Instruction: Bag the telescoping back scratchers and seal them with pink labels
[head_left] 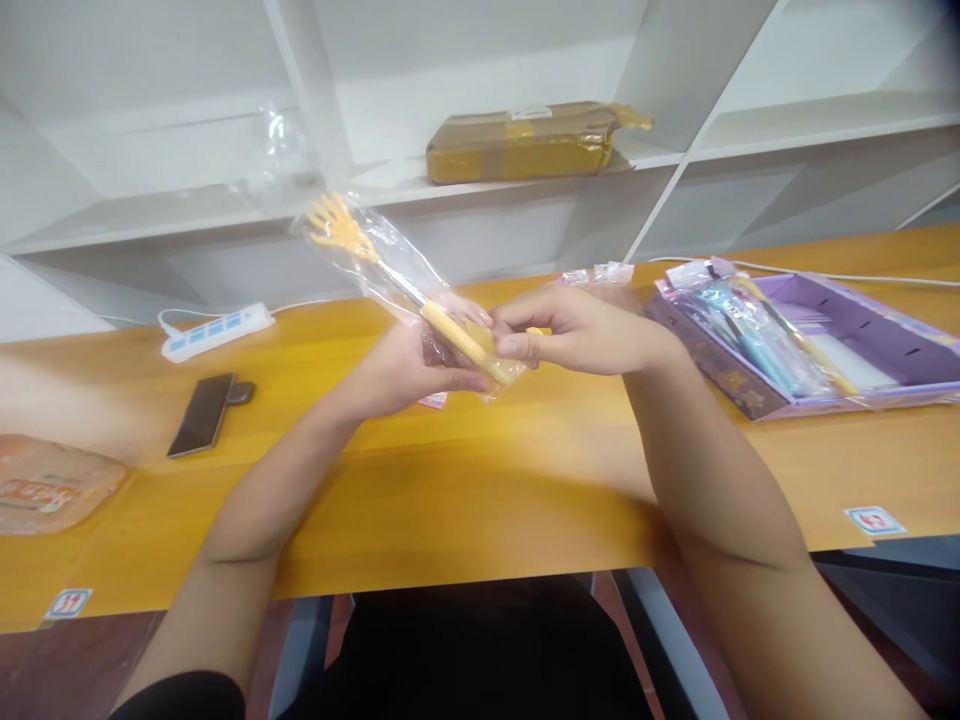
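A yellow back scratcher (401, 280) with a hand-shaped head and a metal rod lies inside a clear plastic bag (420, 258). My left hand (409, 365) is wrapped round the handle end from below, its thumb along the handle. From the other side, my right hand (551, 328) pinches the bag near the bottom of the handle, thumb against the fingers. The head of the scratcher points up and to the left, above the table. Part of a small pink-and-white label (433, 400) shows beneath my left hand.
A purple box (885, 330) holding bagged items stands right. A phone (202, 415) and a power strip (217, 332) lie left, near an orange-printed plastic bag (56, 485). A taped carton (525, 145) rests on the shelf behind. Number stickers mark the table's front edge.
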